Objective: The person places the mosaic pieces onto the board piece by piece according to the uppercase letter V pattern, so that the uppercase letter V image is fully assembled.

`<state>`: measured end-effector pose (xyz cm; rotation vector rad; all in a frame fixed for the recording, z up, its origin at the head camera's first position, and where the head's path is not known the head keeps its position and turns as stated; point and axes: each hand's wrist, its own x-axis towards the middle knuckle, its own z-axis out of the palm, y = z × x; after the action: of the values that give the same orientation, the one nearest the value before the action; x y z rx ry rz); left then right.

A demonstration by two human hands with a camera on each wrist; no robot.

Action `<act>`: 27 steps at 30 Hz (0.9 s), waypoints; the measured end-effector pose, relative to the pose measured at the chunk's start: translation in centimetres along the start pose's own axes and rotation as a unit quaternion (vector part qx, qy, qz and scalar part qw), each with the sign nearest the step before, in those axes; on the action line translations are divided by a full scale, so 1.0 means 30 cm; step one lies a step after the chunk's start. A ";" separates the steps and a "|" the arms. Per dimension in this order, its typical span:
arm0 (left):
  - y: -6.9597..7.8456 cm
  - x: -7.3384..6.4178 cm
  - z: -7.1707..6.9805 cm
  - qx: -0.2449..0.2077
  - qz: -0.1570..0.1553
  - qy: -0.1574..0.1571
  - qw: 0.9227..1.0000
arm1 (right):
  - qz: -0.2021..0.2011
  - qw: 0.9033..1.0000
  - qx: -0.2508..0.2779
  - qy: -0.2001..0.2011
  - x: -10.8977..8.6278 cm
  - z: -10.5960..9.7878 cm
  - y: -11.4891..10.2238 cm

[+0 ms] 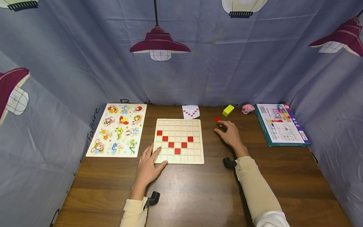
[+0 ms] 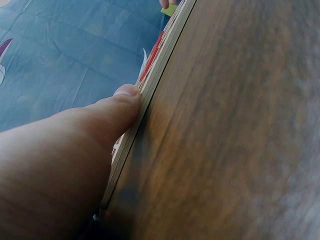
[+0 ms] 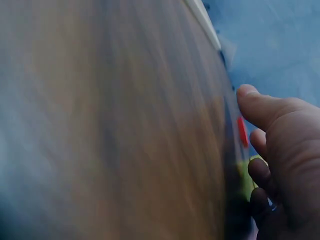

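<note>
A pale wooden grid board lies on the table with several red square tiles forming a V in its cells. My left hand rests at the board's lower left corner, fingers spread over its left side. In the left wrist view the thumb touches the board's edge. To the right of the board, my right hand hovers with thumb and index finger apart. Just beyond its fingertips lies a loose red tile, which shows between thumb and fingers in the right wrist view.
Behind the board lies a small card printed with a V of squares. A yellow block and a pink figure stand at the back right, beside a flat box. An insect picture board is on the left. Curtains enclose the table.
</note>
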<state>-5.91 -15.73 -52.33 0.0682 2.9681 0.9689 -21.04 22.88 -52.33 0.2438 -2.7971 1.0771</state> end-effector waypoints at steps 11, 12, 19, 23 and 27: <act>-0.002 0.002 -0.002 0.011 0.013 0.008 1.000 | 0.040 0.999 -0.029 -0.005 0.076 -0.017 0.061; -0.003 0.002 -0.002 0.010 0.014 0.010 1.000 | 0.045 0.999 -0.030 -0.008 0.081 -0.016 0.061; -0.002 0.002 -0.005 0.004 0.014 0.012 1.000 | 0.054 0.997 -0.051 -0.025 0.100 -0.024 0.059; -0.001 -0.002 -0.003 0.005 0.010 0.007 1.000 | 0.060 0.995 -0.066 -0.033 0.095 -0.027 0.054; -0.002 -0.002 -0.002 0.005 0.009 0.006 1.000 | 0.062 0.995 -0.069 -0.027 0.094 -0.021 0.055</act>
<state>-5.85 -15.82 -52.32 0.0889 2.9879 0.9599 -24.08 24.23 -52.44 0.0865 -2.9539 0.9073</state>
